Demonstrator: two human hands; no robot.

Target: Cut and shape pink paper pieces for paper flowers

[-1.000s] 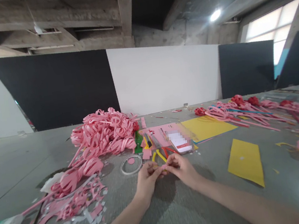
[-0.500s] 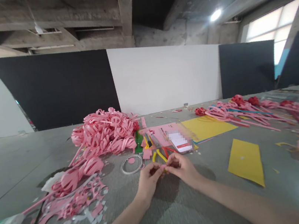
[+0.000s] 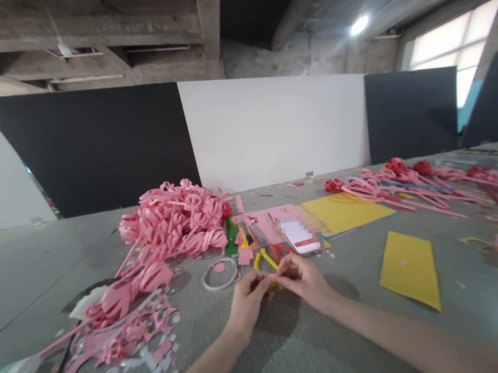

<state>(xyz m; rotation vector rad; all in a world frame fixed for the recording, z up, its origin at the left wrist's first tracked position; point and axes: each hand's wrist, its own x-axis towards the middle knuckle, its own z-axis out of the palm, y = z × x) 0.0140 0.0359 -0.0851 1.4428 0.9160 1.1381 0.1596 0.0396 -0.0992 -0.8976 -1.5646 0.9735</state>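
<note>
Between the fingertips of my left hand (image 3: pixel 247 302) and my right hand (image 3: pixel 308 283) is a small pink piece (image 3: pixel 272 277), apparently paper. Both hands are closed in a pinch on it, one from each side, and the fingers cover most of it. Right behind the hands lie the yellow handles (image 3: pixel 267 260) of a tool whose head is hidden, and a pair of red handles (image 3: pixel 278 251). To the left of my left hand rests a ring of pale wire or tape (image 3: pixel 219 274) with a pink disc inside it.
A heap of looped pink paper strips (image 3: pixel 174 219) stands at the back left, with pink and white scraps (image 3: pixel 134 331) before it. Behind my hands lie a utility knife (image 3: pixel 247 233) and a phone (image 3: pixel 301 236). Yellow paper (image 3: pixel 408 268) and pink-and-red paper flowers (image 3: pixel 398 180) are at the right.
The pink piece has turned slightly between my fingertips. Both arms and everything else on the table stay where they were.
</note>
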